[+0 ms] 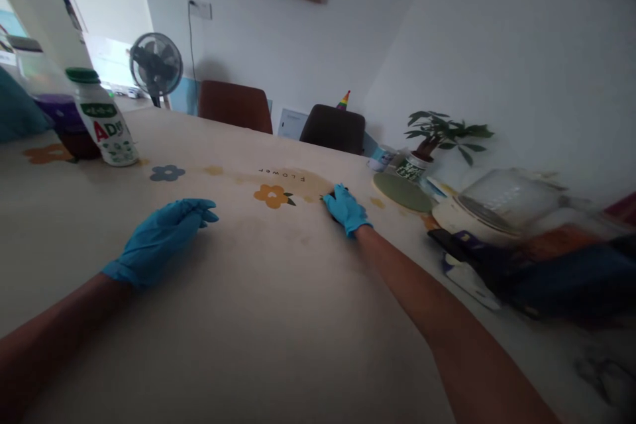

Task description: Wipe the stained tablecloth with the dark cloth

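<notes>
Both my hands wear blue gloves and rest on a table covered by a beige cloth [258, 291] printed with flowers. My left hand [161, 238] lies flat on the cloth, fingers stretched out and together, holding nothing. My right hand [346, 209] reaches farther out, its fingers curled over a small dark thing [328, 197] pressed against the cloth beside an orange flower print [272, 195]. I cannot make out what that dark thing is.
A white bottle with a green cap [103, 118] stands at the far left beside a dark jar [69, 124]. On the right are a potted plant [431, 142], a green round mat [401, 192], a glass bowl [507, 202] and dark clutter [521, 271]. Two chairs [236, 106] and a fan [156, 66] stand behind the table.
</notes>
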